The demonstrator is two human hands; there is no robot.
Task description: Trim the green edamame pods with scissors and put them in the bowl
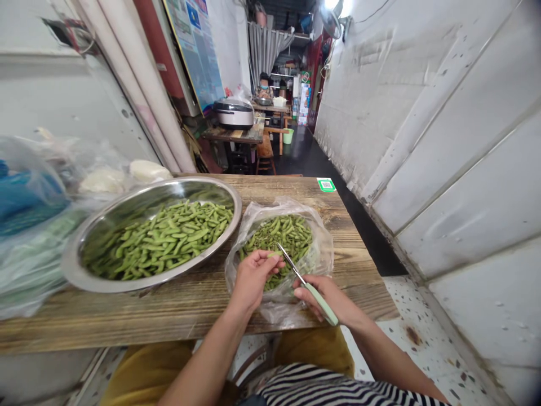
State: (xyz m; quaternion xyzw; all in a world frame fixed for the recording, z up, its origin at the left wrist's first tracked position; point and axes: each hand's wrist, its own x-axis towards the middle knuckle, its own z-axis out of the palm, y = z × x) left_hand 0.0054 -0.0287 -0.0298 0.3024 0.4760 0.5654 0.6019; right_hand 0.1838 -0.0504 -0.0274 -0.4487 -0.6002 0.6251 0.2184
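Over a clear plastic bag (323, 248) of edamame pods (289, 228), my left hand (256, 273) pinches a single green edamame pod (276, 255) between thumb and fingertips. My right hand (319, 296) is closed around the pale green handles of a pair of scissors (301, 277). The metal blades point up and left, with their tips close to the pod in my left hand. To the left stands a wide steel basin (236, 211) holding a large heap of edamame pods (169, 239).
Plastic bags (34, 242) with green and white contents lie at the table's left. A QR-code card (326, 185) is on the far edge of the wooden table (355, 242). Beyond it, a rice cooker (234, 113) sits on another table. A white wall (422, 141) runs along the right.
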